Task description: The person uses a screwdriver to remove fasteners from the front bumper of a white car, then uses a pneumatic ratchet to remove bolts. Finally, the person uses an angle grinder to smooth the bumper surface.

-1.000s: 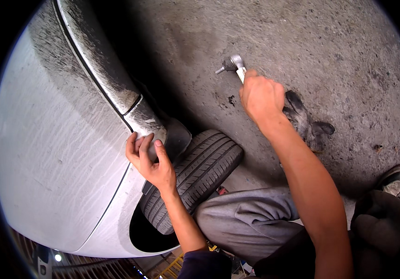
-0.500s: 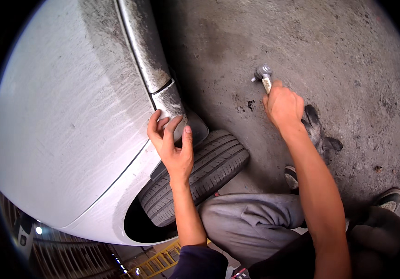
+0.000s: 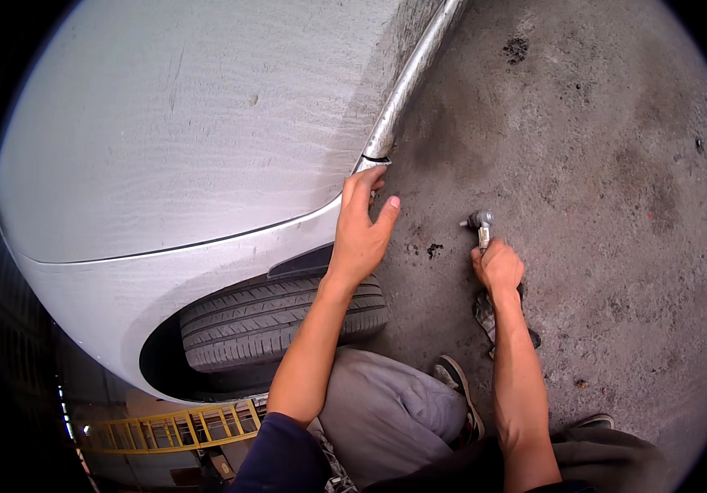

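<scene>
Ball joint (image 3: 480, 219) sticks from clenched right hand (image 3: 500, 267) — left hand (image 3: 360, 234) half open at car sill (image 3: 399, 107) — glove (image 3: 484, 315) and tire (image 3: 238, 333) nearby.

Soft light is falling across the dusty silver-white metal car body (image 3: 205, 140), the black rounded wheel arch (image 3: 159, 360) is sinking into shadow, and the fisheye lens is bowing edges and blackening corners.

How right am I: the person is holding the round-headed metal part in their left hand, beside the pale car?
Not quite: the head view shows the round-headed metal part in the right hand, not the left hand. It is beside the pale car.
</scene>
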Available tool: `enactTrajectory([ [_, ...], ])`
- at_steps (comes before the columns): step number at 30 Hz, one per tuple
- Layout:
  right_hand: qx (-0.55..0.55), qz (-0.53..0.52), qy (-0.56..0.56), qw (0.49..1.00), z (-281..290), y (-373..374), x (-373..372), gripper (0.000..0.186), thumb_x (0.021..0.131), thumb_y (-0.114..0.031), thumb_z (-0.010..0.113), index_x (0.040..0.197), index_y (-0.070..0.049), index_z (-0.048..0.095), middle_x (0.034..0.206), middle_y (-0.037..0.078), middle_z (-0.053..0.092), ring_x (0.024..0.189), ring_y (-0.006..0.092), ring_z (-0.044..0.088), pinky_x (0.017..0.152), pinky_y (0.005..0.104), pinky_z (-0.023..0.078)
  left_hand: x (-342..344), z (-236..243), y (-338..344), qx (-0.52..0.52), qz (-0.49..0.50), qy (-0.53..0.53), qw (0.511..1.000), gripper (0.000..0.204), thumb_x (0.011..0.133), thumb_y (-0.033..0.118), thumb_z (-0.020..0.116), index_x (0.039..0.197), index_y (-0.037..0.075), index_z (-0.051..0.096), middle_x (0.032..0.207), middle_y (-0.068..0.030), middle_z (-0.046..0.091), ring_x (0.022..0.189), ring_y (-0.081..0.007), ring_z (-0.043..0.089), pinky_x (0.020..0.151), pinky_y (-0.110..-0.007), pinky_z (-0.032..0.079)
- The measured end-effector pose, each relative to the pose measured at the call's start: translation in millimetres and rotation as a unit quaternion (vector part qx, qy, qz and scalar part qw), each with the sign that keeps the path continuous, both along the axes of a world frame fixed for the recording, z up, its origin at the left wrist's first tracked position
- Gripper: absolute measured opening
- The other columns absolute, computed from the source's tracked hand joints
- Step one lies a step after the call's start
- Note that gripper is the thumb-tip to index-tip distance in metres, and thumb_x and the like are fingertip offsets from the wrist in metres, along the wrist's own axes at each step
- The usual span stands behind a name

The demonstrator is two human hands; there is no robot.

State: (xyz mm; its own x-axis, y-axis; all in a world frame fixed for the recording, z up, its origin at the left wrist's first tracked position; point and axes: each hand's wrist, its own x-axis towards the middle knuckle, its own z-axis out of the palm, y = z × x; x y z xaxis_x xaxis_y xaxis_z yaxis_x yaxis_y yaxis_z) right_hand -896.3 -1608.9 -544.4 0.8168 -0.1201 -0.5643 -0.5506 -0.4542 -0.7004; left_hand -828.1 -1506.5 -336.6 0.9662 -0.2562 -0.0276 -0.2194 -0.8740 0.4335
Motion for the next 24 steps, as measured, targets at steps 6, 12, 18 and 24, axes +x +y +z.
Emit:
enactTrajectory([
  [6,0.024,0.026,-0.018,0.999,1,-4,-8,0.041,0.075,-0.039,0.059,0.086,0.0,0.066,0.09,0.023,0.065,0.088,0.0386,0.062,0.077,0.0445,0.049,-37,-21,-38,0.158,-0.249,0.326,0.898,0.045,0.088,0.033,0.053,0.119,0.001,0.051,0.115,-0.0198,0.054,0.11,-0.0358,0.05,0.092,-0.041,0.041],
  [12,0.083,-0.097,0.099,0.987,67,-10,-92,0.053,0.079,-0.046,0.052,0.089,0.003,0.066,0.092,0.028,0.063,0.092,0.0419,0.06,0.078,0.0462,0.047,-90,-19,-49,0.176,-0.156,0.254,0.938,0.039,0.088,0.031,0.053,0.115,0.004,0.054,0.107,-0.0168,0.057,0.104,-0.0354,0.054,0.086,-0.045,0.044],
  [18,0.063,-0.19,0.237,0.951,113,-29,-239,0.047,0.078,-0.039,0.05,0.072,0.007,0.062,0.065,0.02,0.061,0.065,0.0327,0.064,0.062,0.0421,0.047,-209,-5,-12,0.247,-0.197,0.427,0.847,0.04,0.087,0.036,0.053,0.114,0.006,0.056,0.108,-0.0205,0.059,0.102,-0.0377,0.056,0.085,-0.047,0.045],
  [24,0.279,-0.337,0.332,0.836,272,-46,-328,0.045,0.082,-0.039,0.049,0.057,-0.002,0.053,0.055,0.01,0.054,0.042,0.0197,0.05,0.038,0.0346,0.037,-417,105,12,0.397,-0.514,0.45,0.613,0.034,0.09,0.026,0.041,0.113,0.011,0.061,0.126,-0.0126,0.048,0.121,-0.0292,0.041,0.092,-0.056,0.029],
])
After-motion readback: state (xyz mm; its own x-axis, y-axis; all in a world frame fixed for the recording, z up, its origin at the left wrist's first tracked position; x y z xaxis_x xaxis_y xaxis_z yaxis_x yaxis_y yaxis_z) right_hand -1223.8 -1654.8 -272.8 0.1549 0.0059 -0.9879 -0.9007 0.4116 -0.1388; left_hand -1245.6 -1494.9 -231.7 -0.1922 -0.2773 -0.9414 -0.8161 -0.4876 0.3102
